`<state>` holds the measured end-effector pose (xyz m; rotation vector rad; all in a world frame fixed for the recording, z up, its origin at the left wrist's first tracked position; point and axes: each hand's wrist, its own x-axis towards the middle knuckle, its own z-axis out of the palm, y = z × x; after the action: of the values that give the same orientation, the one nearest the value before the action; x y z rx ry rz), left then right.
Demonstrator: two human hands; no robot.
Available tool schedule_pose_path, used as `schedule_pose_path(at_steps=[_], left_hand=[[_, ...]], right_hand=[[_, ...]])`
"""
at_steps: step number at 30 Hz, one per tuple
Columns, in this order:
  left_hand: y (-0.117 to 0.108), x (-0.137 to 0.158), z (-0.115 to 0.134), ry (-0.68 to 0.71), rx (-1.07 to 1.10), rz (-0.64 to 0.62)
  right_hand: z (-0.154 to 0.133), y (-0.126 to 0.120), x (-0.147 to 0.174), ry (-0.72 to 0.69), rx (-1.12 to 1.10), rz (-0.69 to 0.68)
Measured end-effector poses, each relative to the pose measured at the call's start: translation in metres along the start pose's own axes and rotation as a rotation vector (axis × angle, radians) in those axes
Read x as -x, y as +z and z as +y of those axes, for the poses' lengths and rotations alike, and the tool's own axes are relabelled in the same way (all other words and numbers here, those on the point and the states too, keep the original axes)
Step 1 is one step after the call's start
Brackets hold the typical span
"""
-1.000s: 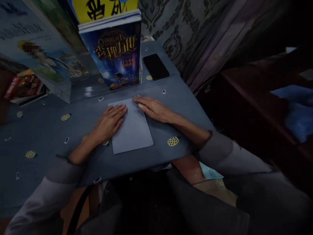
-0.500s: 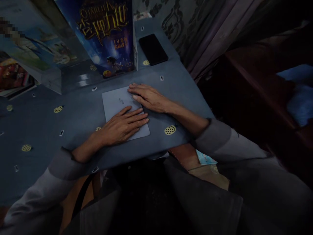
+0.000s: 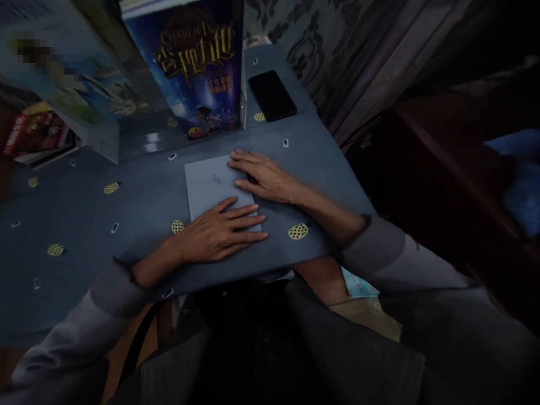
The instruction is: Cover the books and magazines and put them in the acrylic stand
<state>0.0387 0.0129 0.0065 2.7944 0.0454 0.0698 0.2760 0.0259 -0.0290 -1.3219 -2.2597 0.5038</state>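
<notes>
A thin, pale notebook [image 3: 206,185] with small dark print near its middle lies flat on the tablecloth. Across its near part rests my left hand [image 3: 219,233], palm down with the fingers spread, covering the near edge. My right hand [image 3: 265,177] lies on the far right corner and right edge, fingers stretched out and the thumb apart from them. Neither hand grips anything. Parts of the notebook's right and near edges are hidden under the hands.
A dark blue book [image 3: 198,73] stands upright in a clear holder behind the notebook. A black phone [image 3: 273,95] lies at the far right of the table. Several other books, one a red book [image 3: 36,132], are at the far left. A patterned blue tablecloth [image 3: 84,208] covers the table.
The view has shifted slightly. My left hand has slid a little toward the notebook's near edge, its fingers now wider apart. My right thumb has moved farther from the fingers.
</notes>
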Motion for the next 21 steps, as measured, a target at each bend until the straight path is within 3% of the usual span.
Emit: schedule_pose_path(at_steps=[9,16,21], left_hand=[[0.004,0.01,0.009,-0.005,-0.082,-0.004],[0.012,0.023,0.012,-0.06,-0.11,0.102],[0.012,0.039,0.004,-0.086,-0.122,0.104]], right_hand=[[0.0,0.002,0.001,-0.028,0.054,0.014],[0.001,0.001,0.0,-0.06,0.08,0.038],[0.005,-0.001,-0.004,-0.076,0.102,0.066]])
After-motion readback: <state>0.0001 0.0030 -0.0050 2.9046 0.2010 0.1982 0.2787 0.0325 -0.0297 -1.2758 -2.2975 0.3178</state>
